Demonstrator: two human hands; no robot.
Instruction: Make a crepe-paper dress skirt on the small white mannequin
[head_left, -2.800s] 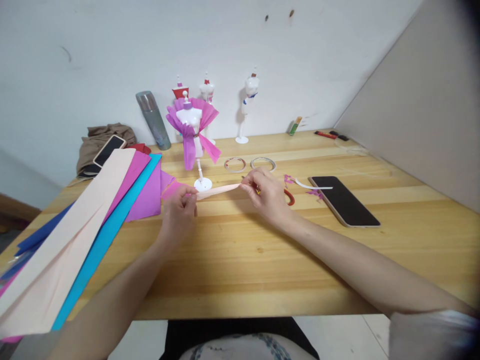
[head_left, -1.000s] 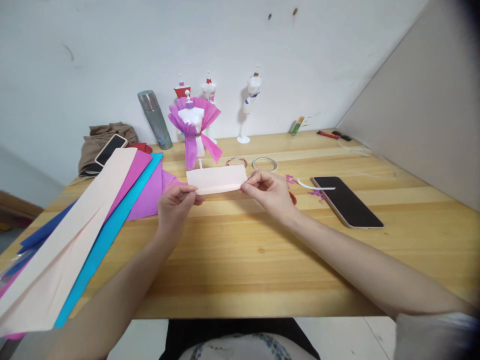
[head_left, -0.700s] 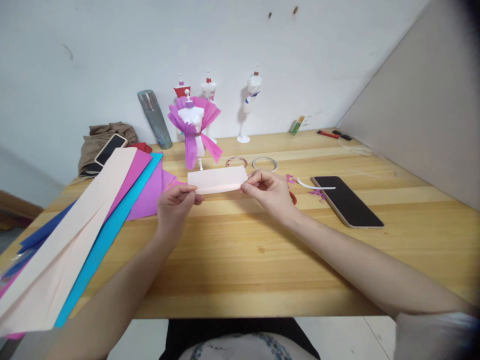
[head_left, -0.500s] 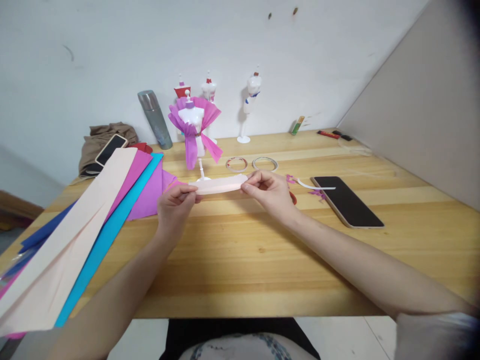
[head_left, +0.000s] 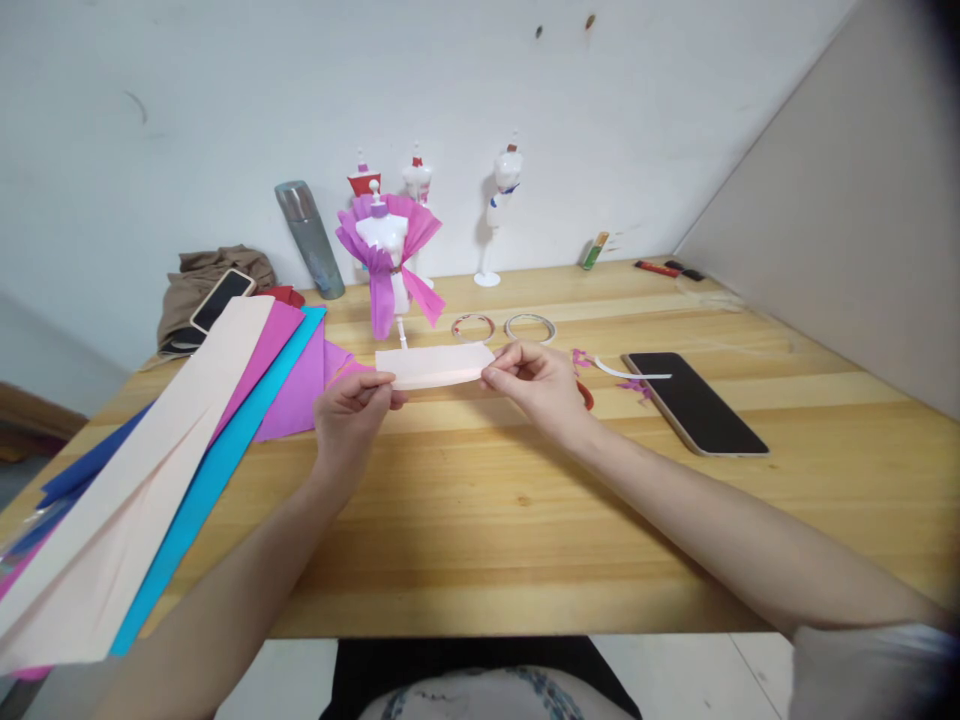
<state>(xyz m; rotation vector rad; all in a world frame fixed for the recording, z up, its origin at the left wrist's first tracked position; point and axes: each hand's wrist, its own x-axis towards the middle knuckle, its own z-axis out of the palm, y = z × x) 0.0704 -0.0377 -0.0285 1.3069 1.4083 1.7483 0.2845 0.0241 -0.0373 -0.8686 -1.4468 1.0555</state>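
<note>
A pale pink strip of crepe paper (head_left: 435, 366) is stretched between my two hands above the table, with a fold along its lower edge. My left hand (head_left: 352, 410) pinches its left end and my right hand (head_left: 541, 388) its right end, thumbs on top. Just behind the strip stands a small white dress-form mannequin (head_left: 384, 235), draped in gathered purple and pink crepe paper (head_left: 381, 300); its base is hidden by the strip. Partly covered by my right hand is something with a red-orange handle (head_left: 585, 395).
Long crepe paper sheets (head_left: 217, 480) lie on the left. Behind stand a tilted flask (head_left: 309, 240) and another mannequin (head_left: 487, 240). Two tape rolls (head_left: 530, 328) lie mid-table. On the right are a phone (head_left: 697, 405), a white strip (head_left: 634, 374) and a glue stick (head_left: 595, 251).
The pale pink strip's upper part has tilted up, so more of its face shows and it covers the mannequin's base. Both hands have stayed nearly in place.
</note>
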